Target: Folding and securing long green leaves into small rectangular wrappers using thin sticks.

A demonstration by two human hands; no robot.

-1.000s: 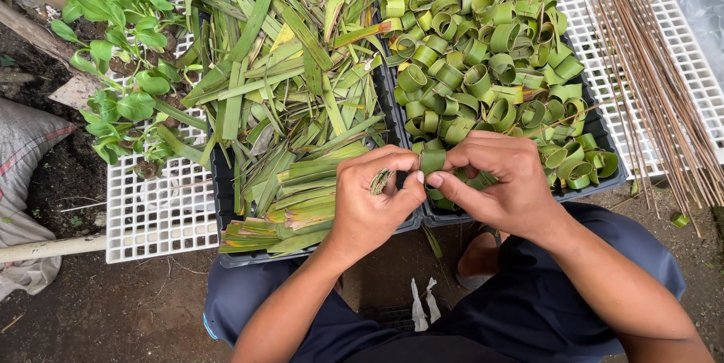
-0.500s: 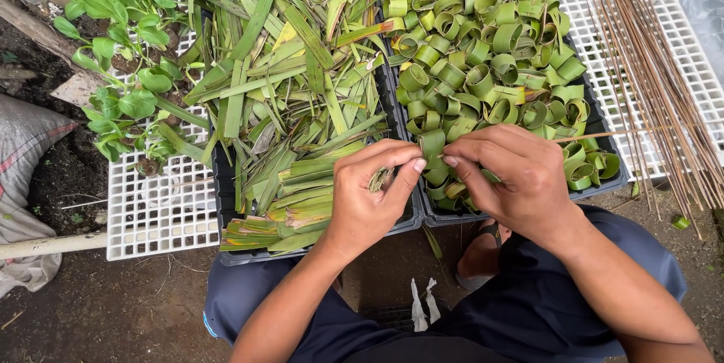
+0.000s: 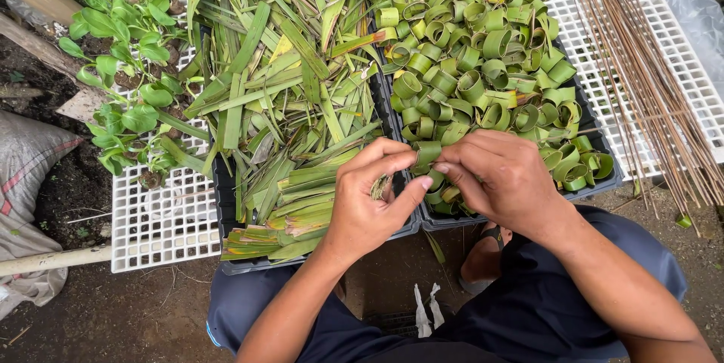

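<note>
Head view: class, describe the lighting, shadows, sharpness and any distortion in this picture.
Head view: soft, even daylight, no glare and only faint shadows under the left hand and right hand; both hands and the leaf ring they pinch look sharp; the white grid panel shows slightly bowed lines, a mild wide-angle effect.

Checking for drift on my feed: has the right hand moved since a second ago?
Yes. The right hand has slid slightly left and toward the person along the tray's near rim, staying against the left hand.
</note>
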